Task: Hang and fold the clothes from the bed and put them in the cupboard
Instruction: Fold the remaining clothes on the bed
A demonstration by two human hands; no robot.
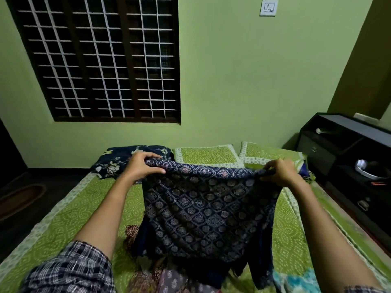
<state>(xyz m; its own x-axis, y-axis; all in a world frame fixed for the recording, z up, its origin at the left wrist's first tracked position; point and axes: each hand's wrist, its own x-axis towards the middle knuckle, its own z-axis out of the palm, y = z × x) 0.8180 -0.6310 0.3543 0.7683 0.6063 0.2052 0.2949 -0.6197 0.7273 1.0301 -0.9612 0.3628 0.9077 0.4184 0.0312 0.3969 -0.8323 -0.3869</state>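
At the far left a dark oval mat (21, 199) is lying on the floor beside the bed (74, 208), which is wearing a green patterned sheet with a pale border. Above it, a barred window (95, 60) is filling much of the green wall. A checked sleeve (69, 269) is entering at the lower left, with the bare forearm reaching forward over the sheet. At the head of the bed a dark floral pillow (118, 161) is resting just behind the left hand (141, 168).

That hand is gripping the top left edge of the navy printed garment (207, 208), its fingers curling over the hem and the thumb lying along the front. The garment is hanging spread between the 2 hands, raised above the middle of the bed, its lower part trailing down onto a pile of clothes (169, 278) that is sitting at the near edge of the bed. Behind it, 2 green pillows (207, 155) are lying side by side against the wall.

The right hand (281, 172) is pinching the garment's top right edge, fingers bunching the cloth. Below that arm a turquoise cloth (296, 280) is lying on the sheet. High on the wall a switch plate (268, 7) is showing, and at the far right a dark low cabinet (342, 144) is standing beside the bed.
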